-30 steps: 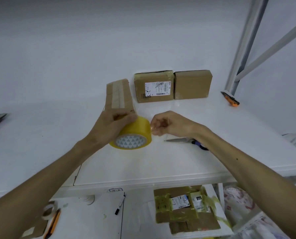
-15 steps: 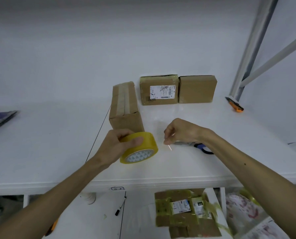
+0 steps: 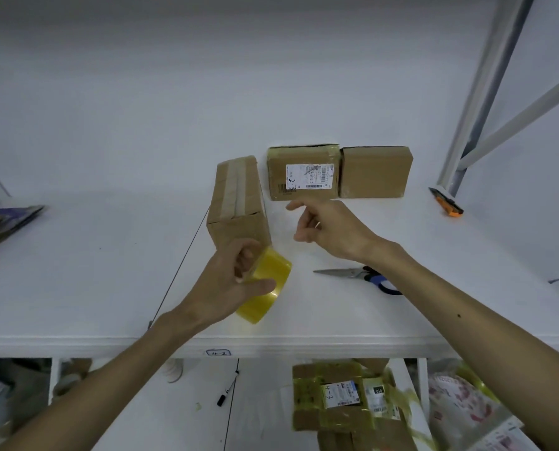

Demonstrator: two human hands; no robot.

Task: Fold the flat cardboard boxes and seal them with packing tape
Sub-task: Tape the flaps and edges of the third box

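Observation:
My left hand (image 3: 226, 288) grips a roll of yellow packing tape (image 3: 270, 289) just above the white table (image 3: 92, 271), in front of a folded cardboard box (image 3: 237, 196) with a pale tape strip along its top. My right hand (image 3: 330, 229) is raised to the right of that box and up-right of the roll, its fingertips pinched together. A faint clear strip of tape seems to stretch from the roll to those fingertips. Two sealed boxes stand at the back, one with a white label (image 3: 304, 172) and one plain (image 3: 375, 172).
Blue-handled scissors (image 3: 353, 273) lie under my right forearm. An orange utility knife (image 3: 447, 203) lies by the grey shelf post (image 3: 486, 92). Flat cardboard (image 3: 4, 219) sits at the table's left edge. Taped parcels (image 3: 343, 395) and a marker (image 3: 227, 390) lie below the table.
My right hand has drawn away from the roll, up and to the right, with the tape end. My left hand has turned the roll and lowered it in front of the box.

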